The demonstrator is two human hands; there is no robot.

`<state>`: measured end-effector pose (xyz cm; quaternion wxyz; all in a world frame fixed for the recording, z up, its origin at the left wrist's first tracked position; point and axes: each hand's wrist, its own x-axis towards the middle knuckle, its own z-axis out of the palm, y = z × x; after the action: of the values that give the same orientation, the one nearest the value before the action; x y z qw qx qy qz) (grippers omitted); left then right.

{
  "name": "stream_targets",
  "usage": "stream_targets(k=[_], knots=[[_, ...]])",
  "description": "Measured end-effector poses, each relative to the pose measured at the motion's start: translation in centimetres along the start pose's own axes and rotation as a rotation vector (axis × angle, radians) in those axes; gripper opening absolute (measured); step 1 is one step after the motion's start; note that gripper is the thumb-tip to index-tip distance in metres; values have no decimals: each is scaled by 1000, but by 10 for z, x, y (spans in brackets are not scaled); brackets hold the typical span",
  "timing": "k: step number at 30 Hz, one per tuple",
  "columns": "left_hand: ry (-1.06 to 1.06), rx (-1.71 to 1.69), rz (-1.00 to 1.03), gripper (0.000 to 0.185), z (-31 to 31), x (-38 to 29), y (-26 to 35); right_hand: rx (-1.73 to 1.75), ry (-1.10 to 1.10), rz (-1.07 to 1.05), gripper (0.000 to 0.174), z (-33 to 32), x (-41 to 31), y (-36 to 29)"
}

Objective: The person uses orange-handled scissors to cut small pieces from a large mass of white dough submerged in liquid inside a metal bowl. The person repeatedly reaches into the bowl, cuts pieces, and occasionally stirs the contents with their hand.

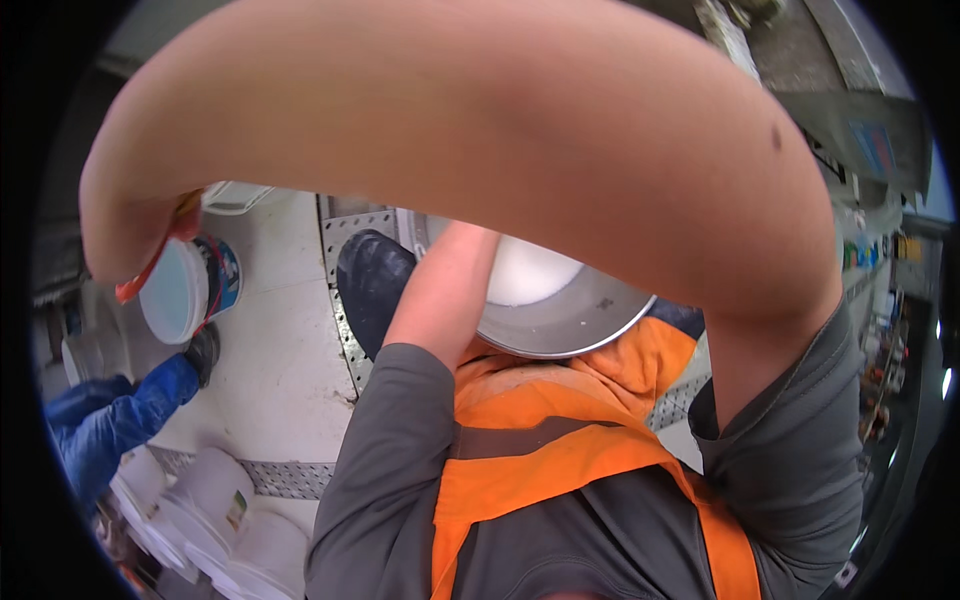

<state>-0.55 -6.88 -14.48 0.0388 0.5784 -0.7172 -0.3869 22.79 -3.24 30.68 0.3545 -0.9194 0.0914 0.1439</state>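
My right arm is raised close to the camera and crosses the view to the left. At its far end my right hand (pixel 124 240) bends downward; a blurred red-orange edge (pixel 142 276) shows beside it, and I cannot tell whether the hand holds it. My left forearm reaches over a round metal bowl (pixel 555 334) between my knees, and the left hand itself is hidden behind the right forearm. White material (pixel 529 277), too plain to identify, fills part of the bowl. The bowl's far rim is covered by my arm.
On the pale floor (pixel 292 337) a white plastic bucket (pixel 176 296) with a red handle appears beyond my right hand. Another person's blue trouser leg (pixel 154 397) and dark shoe (pixel 202 354) are beside it. Several white buckets (pixel 214 487) stand lower left, near a perforated metal strip (pixel 289 480).
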Motion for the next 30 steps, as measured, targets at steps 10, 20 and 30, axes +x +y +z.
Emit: stream_targets(k=[10, 20, 30], knots=[[10, -35, -48, 34, -27, -16, -12, 28, 46, -96, 33, 14, 18, 1], [41, 12, -64, 36, -43, -27, -6, 9, 123, -198, 34, 20, 23, -6], [-50, 184, -36, 39, -71, -19, 9, 94, 558, -365, 35, 19, -53, 33]])
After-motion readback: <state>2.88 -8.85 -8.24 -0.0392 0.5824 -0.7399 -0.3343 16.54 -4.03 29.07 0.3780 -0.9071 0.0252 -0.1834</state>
